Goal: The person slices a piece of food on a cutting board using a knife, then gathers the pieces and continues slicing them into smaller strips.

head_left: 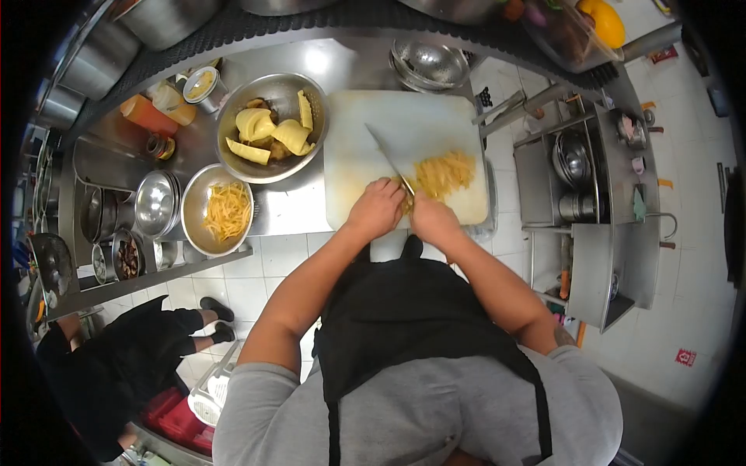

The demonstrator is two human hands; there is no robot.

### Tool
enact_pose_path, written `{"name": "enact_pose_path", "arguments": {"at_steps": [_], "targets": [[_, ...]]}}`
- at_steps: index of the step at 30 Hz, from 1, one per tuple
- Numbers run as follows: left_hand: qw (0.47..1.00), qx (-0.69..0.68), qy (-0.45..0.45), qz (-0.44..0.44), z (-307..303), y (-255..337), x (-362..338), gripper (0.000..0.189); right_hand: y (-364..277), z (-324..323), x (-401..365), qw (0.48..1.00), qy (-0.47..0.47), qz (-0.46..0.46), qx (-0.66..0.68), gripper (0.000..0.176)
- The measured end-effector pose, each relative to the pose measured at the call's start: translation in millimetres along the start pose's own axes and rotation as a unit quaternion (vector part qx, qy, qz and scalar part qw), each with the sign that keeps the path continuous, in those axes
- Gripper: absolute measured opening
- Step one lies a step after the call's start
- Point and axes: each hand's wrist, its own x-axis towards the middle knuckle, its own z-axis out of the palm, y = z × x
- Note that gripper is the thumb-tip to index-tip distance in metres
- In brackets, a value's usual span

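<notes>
On the white cutting board [353,155], my right hand [435,219] is closed round the handle of a kitchen knife [387,155]. Its blade points away and to the left. Beside it, my left hand [378,207] has curled fingers pressed down on a yellow vegetable piece, mostly hidden under the fingers. Thin yellow slices [447,172] lie in a pile right of the blade. Left of the board, a large steel bowl [315,89] holds big yellow chunks [255,124]. A smaller bowl [189,221] contains yellow strips [228,213].
Stacked steel bowls [154,203] stand at the left, near sauce bottles [148,116]. A colander [431,62] sits behind the board. Overhead runs a dark shelf [272,40] with pots. Another person in black [124,349] is at lower left. A steel rack [544,175] stands right.
</notes>
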Motion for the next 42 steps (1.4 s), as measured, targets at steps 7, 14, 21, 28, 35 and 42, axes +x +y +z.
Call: {"name": "enact_pose_path", "arguments": {"at_steps": [7, 14, 21, 28, 35, 42], "targets": [[1.0, -0.012, -0.003, -0.016, -3, 0, 1, 0.027, -3, -8, -9, 1.0, -0.003, 0.009, 0.01, 0.024], [1.0, -0.022, -0.006, 0.003, -3, -8, -2, 0.027, -13, -28, -21, 0.999, -0.028, 0.02, -0.001, 0.025], [0.999, -0.03, -0.011, 0.016, -3, -12, 1, 0.028, -8, -18, 3, 1.0, -0.002, 0.004, -0.006, 0.027], [0.999, -0.043, 0.011, 0.015, -5, -12, 0, 0.027, -10, -2, -7, 1.0, -0.004, 0.02, 0.021, 0.026], [0.999, -0.032, -0.024, 0.009, -3, -14, -2, 0.024, -16, -19, -20, 0.999, -0.032, 0.022, 0.011, 0.027], [0.997, 0.077, -0.022, 0.013, -16, 0, 3, 0.019, -15, -20, -4, 1.0, -0.006, 0.01, -0.002, 0.027]]}}
